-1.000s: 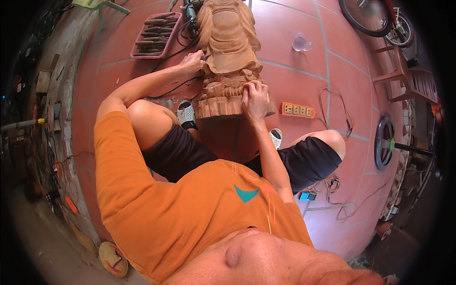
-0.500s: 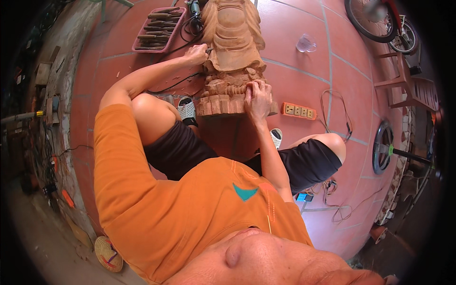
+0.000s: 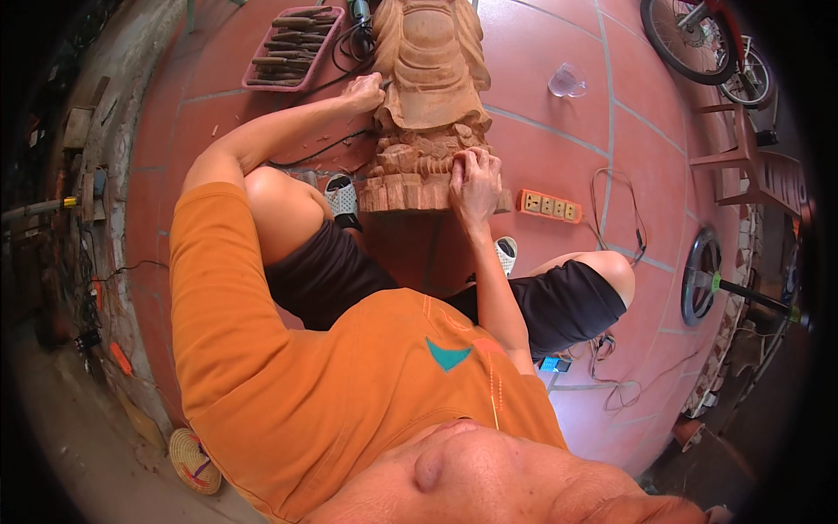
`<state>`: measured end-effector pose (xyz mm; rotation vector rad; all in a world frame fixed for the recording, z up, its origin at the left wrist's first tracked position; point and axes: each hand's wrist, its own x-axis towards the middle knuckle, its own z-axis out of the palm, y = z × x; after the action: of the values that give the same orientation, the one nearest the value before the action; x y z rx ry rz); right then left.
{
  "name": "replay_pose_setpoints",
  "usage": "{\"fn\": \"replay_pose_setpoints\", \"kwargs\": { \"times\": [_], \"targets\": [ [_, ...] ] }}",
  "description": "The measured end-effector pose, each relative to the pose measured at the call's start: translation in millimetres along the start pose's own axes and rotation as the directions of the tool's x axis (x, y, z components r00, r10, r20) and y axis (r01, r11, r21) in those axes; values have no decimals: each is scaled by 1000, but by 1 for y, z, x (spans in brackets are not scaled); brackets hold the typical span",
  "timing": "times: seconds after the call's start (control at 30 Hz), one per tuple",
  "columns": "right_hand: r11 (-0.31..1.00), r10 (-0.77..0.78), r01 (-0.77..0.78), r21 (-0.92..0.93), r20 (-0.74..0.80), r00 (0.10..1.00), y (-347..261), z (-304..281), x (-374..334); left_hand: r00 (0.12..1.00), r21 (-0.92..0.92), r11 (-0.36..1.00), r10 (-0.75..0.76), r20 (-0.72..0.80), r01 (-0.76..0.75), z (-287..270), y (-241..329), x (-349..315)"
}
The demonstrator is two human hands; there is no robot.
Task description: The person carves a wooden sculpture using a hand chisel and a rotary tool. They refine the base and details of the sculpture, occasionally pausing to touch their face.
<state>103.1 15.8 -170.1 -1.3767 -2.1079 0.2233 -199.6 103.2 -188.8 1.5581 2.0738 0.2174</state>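
A carved wooden statue (image 3: pixel 428 79) with draped robes and a rough base lies in front of me, its base toward me and its far end cut off by the picture's edge. My left hand (image 3: pixel 362 93) is closed at the statue's left side, around a small dark piece (image 3: pixel 385 85) that touches the wood; its kind is too small to make out. My right hand (image 3: pixel 477 185) grips the right part of the carved base, fingers bent over the wood.
A pink basket (image 3: pixel 333 52) of wood-handled carving tools stands at the far left, beside a corded power tool (image 3: pixel 359 12). Right of the statue are an orange power strip (image 3: pixel 549 206) and a clear cup (image 3: pixel 568 80). Wood chips and cords lie on the tiles.
My left hand has slid slightly away from me along the statue's left side, and the dark piece in it has turned a little. My right hand stays on the base.
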Motion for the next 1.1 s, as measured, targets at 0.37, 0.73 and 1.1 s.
{"fn": "replay_pose_setpoints", "kwargs": {
  "times": [0.37,0.73,1.1],
  "targets": [
    [1000,11,-11,7,2,1000,1,-1,0,997,-44,996,76,30,-74,7,-6,-15],
    [1000,-6,6,17,-2,1000,3,1,0,993,50,993,109,33,-111,-6,-6,7],
    [1000,8,-8,12,11,1000,-1,-1,1,994,121,987,103,22,-105,-9,-2,-5]
  ]
}}
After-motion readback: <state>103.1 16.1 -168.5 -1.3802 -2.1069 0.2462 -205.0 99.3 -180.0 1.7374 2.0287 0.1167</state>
